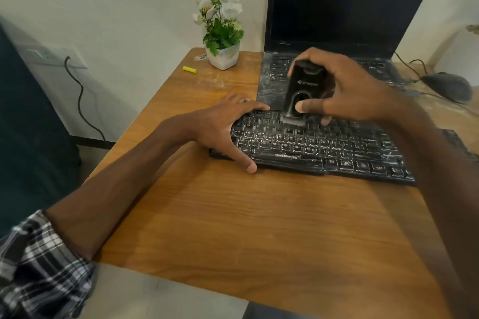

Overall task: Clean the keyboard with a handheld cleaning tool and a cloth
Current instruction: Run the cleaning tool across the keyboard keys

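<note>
- A black keyboard (324, 147) lies flat on the wooden counter (259, 228), just in front of an open laptop (337, 8). Its keys are streaked with whitish dust.
- The left hand (223, 124) rests on the left end of the keyboard. Its fingers (255, 106) are straight and spread, reaching toward the back edge. The thumb stretches apart from them, its tip at the front edge where keyboard meets counter.
- The right hand (350, 88) grips a black handheld cleaning tool (303, 88) from the right side. The thumb presses on the tool's near face, by an oval opening, and the other fingers curl over the top and far side.
- The cleaning tool stands nearly upright with its pale brush end down, touching the upper key rows left of the keyboard's middle. The brush end is blurred.
- The laptop's screen is dark, and its own keys and palm rest carry the same white dust.
- A white pot of white flowers and green leaves (223, 55) stands at the counter's back left corner, beside the laptop.
- A small yellow object (189, 69) lies left of the pot, near the counter's edge.
- A dark mouse (448, 87) sits to the right of the laptop.
- A wall socket (49, 55) at the left has a black cable (81, 101) hanging from it.
- A plaid sleeve (39, 261) covers the left upper arm.
</note>
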A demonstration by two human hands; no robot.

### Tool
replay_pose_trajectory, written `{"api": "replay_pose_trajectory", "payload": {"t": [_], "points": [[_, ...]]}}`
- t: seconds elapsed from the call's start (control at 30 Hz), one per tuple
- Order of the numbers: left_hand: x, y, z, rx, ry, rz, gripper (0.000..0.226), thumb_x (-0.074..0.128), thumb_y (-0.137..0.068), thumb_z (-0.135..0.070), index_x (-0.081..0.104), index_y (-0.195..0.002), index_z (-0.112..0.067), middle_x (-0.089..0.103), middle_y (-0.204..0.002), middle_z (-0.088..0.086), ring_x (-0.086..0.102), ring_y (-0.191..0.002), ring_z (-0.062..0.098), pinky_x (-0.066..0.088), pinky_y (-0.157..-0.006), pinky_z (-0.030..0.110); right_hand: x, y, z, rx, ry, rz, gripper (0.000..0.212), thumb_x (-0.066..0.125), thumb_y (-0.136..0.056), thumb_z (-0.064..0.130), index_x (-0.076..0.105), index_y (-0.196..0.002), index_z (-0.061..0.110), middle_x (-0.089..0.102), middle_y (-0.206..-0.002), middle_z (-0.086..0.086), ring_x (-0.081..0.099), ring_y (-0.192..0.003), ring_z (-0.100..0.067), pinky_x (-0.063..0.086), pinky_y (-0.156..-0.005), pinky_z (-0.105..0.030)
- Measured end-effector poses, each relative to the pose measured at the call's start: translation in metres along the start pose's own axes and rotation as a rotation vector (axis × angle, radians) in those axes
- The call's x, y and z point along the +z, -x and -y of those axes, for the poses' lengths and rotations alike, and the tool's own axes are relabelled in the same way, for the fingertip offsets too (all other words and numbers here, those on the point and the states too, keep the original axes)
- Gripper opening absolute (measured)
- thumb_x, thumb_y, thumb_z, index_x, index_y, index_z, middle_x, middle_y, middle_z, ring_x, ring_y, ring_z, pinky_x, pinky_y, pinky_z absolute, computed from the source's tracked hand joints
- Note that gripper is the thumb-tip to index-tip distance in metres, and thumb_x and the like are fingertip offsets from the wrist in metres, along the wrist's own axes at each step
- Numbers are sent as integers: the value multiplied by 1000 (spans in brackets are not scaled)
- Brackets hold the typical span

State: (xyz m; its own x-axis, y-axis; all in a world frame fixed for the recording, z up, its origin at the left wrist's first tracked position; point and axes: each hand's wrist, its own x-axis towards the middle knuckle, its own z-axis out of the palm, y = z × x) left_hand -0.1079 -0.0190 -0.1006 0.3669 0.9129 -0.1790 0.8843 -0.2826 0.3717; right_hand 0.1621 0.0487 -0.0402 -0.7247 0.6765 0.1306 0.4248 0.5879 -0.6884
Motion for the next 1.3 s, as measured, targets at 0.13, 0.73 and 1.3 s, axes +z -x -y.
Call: {"api": "replay_pose_trajectory", "payload": {"t": [0.13,0.73,1.3], "points": [[1,0,1,-7,-3,0,136,79,-43,-88,17,-158,-47,22,-153,-17,21,-142,11,30,-122,53,21,-3,-1,-2,-14,54,57,79,-83,3,51,-128,24,59,-118,-2,69,-93,-21,58,-51,-26],[2,-1,7,34,24,-21,134,78,-43,-93,22,-157,-51,28,-147,-19,27,-140,15,33,-120,54,-11,25,-8,95,183,114,52,77,-84,1,52,-123,26,65,-106,-5,73,-66,-26,61,-49,-40],[2,-1,7,39,33,-21,134,77,-43,-93,22,-158,-49,30,-142,-15,29,-135,13,34,-119,50,-3,36,-15,97,114,-32,55,78,-83,0,52,-123,28,60,-117,-4,73,-87,-25,62,-54,-41]]}}
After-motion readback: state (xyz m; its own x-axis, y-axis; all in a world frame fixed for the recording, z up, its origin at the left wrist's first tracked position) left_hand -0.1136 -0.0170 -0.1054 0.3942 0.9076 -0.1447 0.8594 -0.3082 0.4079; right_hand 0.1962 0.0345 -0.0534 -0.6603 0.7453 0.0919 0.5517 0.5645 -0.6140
